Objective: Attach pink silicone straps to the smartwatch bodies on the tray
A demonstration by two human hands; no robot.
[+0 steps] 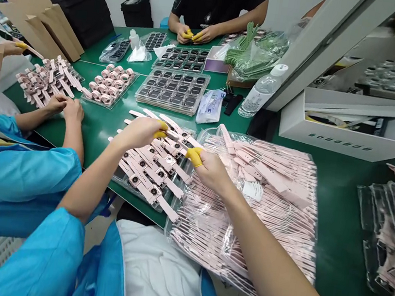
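Observation:
My left hand (pixel 142 133), with a yellow finger cot, is closed on one part of a pink watch strap (pixel 177 138). My right hand (pixel 211 168), also with yellow on its fingertips, pinches the strap farther right. Whether a watch case is joined to this strap is hard to make out between the fingers. Below both hands, pink-strapped watches (pixel 160 174) lie in slanting rows on a clear plastic tray (pixel 125 180), their backs showing round sensors. Under my right forearm spreads a wide pile of pink straps in clear plastic sleeves (pixel 205 222), with several loose straps (pixel 263 172) on top.
Behind the watches stand stacked trays of dark watch faces (pixel 170 93), a white packet (pixel 210 107) and a water bottle (pixel 262 91). A white box (pixel 353 140) is at right. One co-worker (pixel 220 9) sits opposite; another's blue sleeve (pixel 14 166) is close at left, beside rolled pink straps (pixel 108 85).

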